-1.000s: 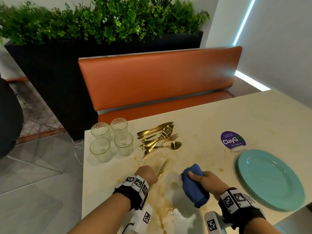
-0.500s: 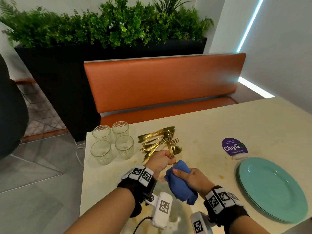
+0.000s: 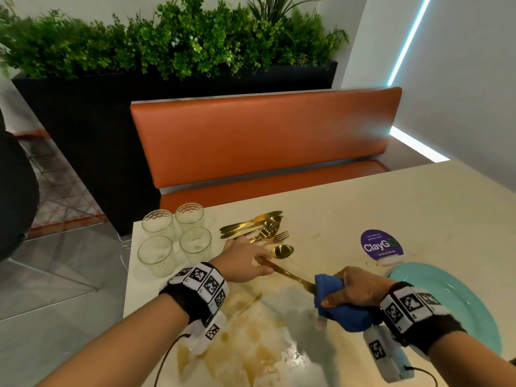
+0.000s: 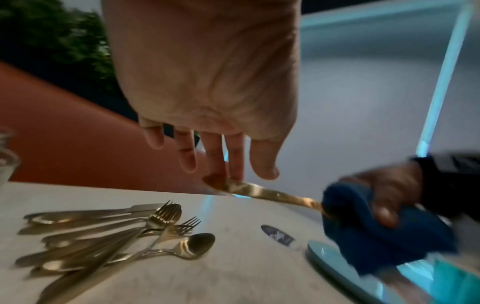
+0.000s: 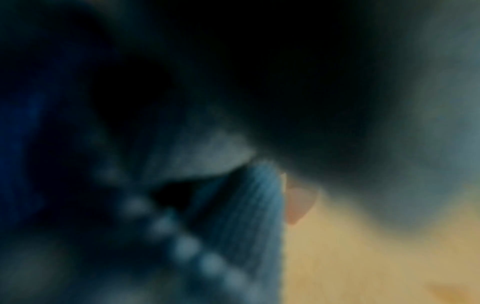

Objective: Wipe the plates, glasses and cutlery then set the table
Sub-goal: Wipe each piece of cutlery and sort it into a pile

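Observation:
My left hand (image 3: pixel 258 261) (image 4: pixel 233 174) pinches one end of a gold cutlery piece (image 3: pixel 290 276) (image 4: pixel 262 192), held just above the table. The other end is buried in a blue cloth (image 3: pixel 339 311) (image 4: pixel 376 230) that my right hand (image 3: pixel 354 289) (image 4: pixel 387 189) grips. The right wrist view is a blur of blue cloth (image 5: pixel 233 205). A pile of gold cutlery (image 3: pixel 257 229) (image 4: pixel 109 236) lies beyond my left hand. Several clear glasses (image 3: pixel 174 236) stand at the table's left. Stacked teal plates (image 3: pixel 458 303) (image 4: pixel 335 259) sit on the right.
The cream table (image 3: pixel 363 208) carries brown stains near me and a purple ClayGo sticker (image 3: pixel 381 244) by the plates. An orange bench (image 3: pixel 265 135) runs along the far side, with a dark planter of greenery (image 3: pixel 167 46) behind it.
The cutlery piece has gone from upright to nearly level. My hands have drawn apart, the right one sliding the cloth along the piece toward the plates.

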A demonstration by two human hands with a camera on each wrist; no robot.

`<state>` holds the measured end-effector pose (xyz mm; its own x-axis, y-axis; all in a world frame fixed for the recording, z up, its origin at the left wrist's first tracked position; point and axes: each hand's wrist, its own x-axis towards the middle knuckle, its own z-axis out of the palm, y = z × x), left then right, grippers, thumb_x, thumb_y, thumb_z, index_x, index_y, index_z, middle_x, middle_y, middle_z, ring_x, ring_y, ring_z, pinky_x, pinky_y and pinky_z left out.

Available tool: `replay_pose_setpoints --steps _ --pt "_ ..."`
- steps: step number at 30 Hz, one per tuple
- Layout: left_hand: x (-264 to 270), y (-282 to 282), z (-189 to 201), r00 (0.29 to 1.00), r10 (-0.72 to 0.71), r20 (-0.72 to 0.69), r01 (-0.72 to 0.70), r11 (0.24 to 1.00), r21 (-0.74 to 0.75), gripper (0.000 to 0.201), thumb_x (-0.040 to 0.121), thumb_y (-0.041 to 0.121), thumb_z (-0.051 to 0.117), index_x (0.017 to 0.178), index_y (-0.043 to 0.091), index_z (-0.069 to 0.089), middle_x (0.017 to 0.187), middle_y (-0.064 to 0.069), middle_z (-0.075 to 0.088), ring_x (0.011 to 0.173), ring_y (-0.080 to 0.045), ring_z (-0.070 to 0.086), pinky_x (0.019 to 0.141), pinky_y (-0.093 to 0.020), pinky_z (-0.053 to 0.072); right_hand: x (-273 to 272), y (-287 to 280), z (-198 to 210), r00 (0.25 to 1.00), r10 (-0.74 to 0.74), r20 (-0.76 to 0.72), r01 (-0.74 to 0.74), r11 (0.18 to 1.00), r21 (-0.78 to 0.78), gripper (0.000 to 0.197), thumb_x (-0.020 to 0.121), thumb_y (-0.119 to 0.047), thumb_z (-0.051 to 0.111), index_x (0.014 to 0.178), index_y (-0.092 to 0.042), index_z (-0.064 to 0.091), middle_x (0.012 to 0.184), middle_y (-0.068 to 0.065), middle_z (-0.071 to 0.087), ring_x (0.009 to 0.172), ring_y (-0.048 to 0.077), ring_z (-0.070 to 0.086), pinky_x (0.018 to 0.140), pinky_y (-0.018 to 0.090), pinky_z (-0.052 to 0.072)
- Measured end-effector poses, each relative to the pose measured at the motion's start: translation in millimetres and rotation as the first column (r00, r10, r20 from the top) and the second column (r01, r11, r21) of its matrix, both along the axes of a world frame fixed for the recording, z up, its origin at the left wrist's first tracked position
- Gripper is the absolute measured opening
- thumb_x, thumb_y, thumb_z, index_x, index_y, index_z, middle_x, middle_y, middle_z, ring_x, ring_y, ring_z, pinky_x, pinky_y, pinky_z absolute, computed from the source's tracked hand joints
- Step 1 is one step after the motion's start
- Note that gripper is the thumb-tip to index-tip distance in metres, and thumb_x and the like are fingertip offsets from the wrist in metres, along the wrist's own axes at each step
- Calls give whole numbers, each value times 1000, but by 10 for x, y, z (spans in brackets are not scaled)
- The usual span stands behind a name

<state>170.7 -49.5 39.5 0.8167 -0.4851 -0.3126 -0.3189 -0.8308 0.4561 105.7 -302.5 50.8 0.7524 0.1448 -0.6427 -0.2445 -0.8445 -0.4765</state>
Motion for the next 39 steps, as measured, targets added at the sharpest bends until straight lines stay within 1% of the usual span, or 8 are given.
replay_pose_setpoints --steps 5,10,17,20,24,29,33,39 --pt "-84 -148 54 985 -166 57 149 962 229 31 87 55 50 114 41 59 114 -1 46 117 -25 29 105 -45 24 213 -87 181 996 66 63 -60 994 -89 19 71 -35 77 68 -24 62 76 -3 65 71 10 59 67 20 47" --pt "-137 -445 7 967 -255 9 251 954 164 27 88 45 56 114 40 63 114 -2 43 120 -30 26 106 -47 25 379 88 230 976 217 12 -215 971 -104 20 70 -36 77 72 -22 63 72 -4 62 71 12 58 66 22 46" --pt "-82 -432 -44 990 106 -92 -117 986 -122 19 84 31 66 99 24 74 97 4 68 107 -17 52 98 -32 33 526 -90 235 956 -89 278 84 996 32 31 71 -35 77 83 -10 64 82 8 67 78 23 62 68 30 49" --pt "-8 -374 -139 876 346 -335 -447 844 -297 3 79 26 73 80 24 75 94 7 69 103 -14 58 100 -35 41 496 -174 126 731 -578 363 468 811 351 31 79 -37 69 74 -8 61 87 21 67 82 34 64 73 42 52" --pt "-24 -416 -202 747 412 -521 -632 682 -367 14 81 19 71 68 26 71 92 3 72 105 -17 60 101 -36 39 265 58 -21 656 -745 -124 634 454 626 43 88 -42 53 89 0 64 86 20 68 68 27 65 53 29 51" --pt "-139 -663 -231 776 402 -487 -593 728 -344 22 89 0 48 73 6 63 75 -3 58 68 -12 51 62 -13 42 295 584 -267 651 -728 -214 651 391 650 42 87 -44 53 94 -4 64 93 15 69 89 26 65 73 34 53" --pt "-175 -668 -182 814 343 -469 -544 735 -405 18 89 5 51 95 2 68 89 -7 60 82 -16 51 74 -24 40 443 607 -216 592 -783 -192 642 313 700 30 86 -35 62 90 -5 63 89 16 68 81 27 65 67 34 54" --pt "-351 -391 -248 778 268 -569 -557 714 -425 26 89 30 62 111 18 68 106 6 68 101 -7 59 90 -22 45 766 266 -173 475 -853 -219 664 183 725 65 69 -55 71 111 -5 61 108 18 68 98 40 65 86 57 51"
